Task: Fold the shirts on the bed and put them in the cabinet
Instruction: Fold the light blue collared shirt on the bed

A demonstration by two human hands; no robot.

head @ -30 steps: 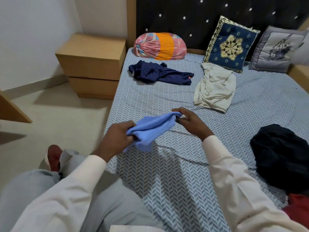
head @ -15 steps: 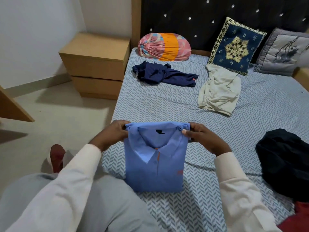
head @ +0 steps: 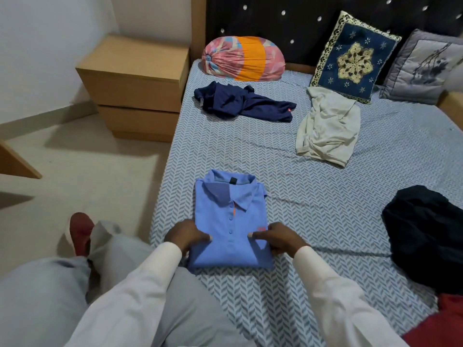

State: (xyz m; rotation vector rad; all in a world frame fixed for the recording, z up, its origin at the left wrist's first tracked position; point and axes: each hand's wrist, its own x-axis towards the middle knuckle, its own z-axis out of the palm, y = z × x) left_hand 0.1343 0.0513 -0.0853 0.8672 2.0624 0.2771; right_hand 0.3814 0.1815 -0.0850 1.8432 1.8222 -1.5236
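A folded light blue polo shirt (head: 229, 221) lies flat on the patterned bed sheet (head: 313, 209), collar pointing away from me. My left hand (head: 186, 236) grips its lower left side, thumb on top and fingers curled under the edge. My right hand (head: 275, 237) grips the lower right side the same way. Unfolded shirts lie around: a navy one (head: 240, 103) near the head of the bed, a cream one (head: 328, 126) to its right, a black one (head: 426, 236) at the right edge, and a red one (head: 446, 321) at the bottom right.
A wooden bedside cabinet (head: 140, 81) with two drawers stands left of the bed. A bundled pink-orange pillow (head: 244, 58), a blue embroidered cushion (head: 353, 58) and a grey cushion (head: 421, 68) lean on the dark headboard. A wooden edge (head: 15, 161) juts in at far left.
The blue shirt, bunched between my hands a second ago and then held up by its shoulders, now lies flat on the bed. Both hands have slid down to its lower sides.
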